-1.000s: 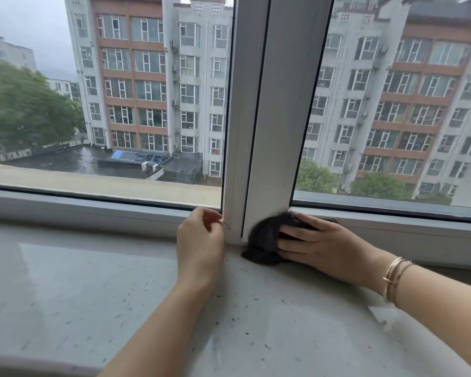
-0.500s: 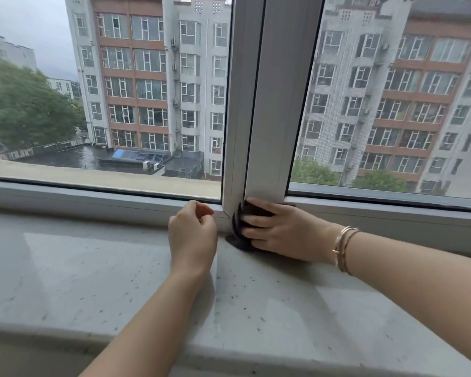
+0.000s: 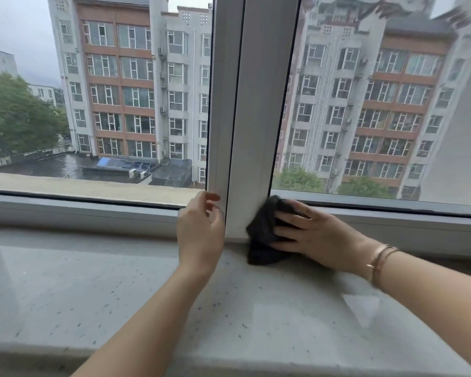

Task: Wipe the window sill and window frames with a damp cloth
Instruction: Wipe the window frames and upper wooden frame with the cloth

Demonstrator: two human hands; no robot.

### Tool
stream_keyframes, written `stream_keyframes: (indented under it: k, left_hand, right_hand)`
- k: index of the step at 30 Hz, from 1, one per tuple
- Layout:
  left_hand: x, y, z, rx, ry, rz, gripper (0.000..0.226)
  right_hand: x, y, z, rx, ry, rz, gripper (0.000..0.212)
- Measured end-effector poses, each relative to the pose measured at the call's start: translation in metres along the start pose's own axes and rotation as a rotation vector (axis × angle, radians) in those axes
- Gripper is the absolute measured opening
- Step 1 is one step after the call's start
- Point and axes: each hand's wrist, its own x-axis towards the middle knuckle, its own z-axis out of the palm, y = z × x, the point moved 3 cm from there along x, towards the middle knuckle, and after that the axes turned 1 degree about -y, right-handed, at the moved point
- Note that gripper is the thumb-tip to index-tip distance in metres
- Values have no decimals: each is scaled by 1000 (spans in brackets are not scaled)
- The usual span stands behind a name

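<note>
Dark, crumpled damp cloth (image 3: 264,235), soft and bunched, sits under the right hand (image 3: 316,238), which lies flat on it with fingers (image 3: 288,221) spread, pressing it against the foot of the white vertical window frame post (image 3: 256,131) where that post meets the pale speckled stone window sill (image 3: 120,289). The lower edge of the cloth rests on the sill; its upper part reaches the corner of the right pane's bottom rail (image 3: 392,210). The grip is a palm press, not a pinch, so the cloth is held by pressure only. A rose-gold bangle pair (image 3: 378,259) sits on that wrist.

The left hand (image 3: 201,229) is just left of the post, loosely curled, thumb and fingertips near the narrow groove beside the post; whether it pinches anything there cannot be told.

The cloth looks light and limp, so it should fold into corners readily; wet fabric on smooth stone and plastic will likely slide easily. Gathering it in the palm with fingertips behind gives the best control for pushing into the groove
</note>
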Motion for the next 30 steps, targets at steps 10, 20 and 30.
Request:
stream_keyframes:
  k: [10,20,30]
  left_hand:
    - [-6,11,19,-104,77,83,33]
    - [-8,17,22,-96,122,83,36]
    - [-6,21,29,-107,72,80,39]
  right_hand:
    - [-51,2,16,84,-51,85,48]
    - [-25,1,6,211,23,332,55]
    - [-28,2,-1,213,44,439,56]
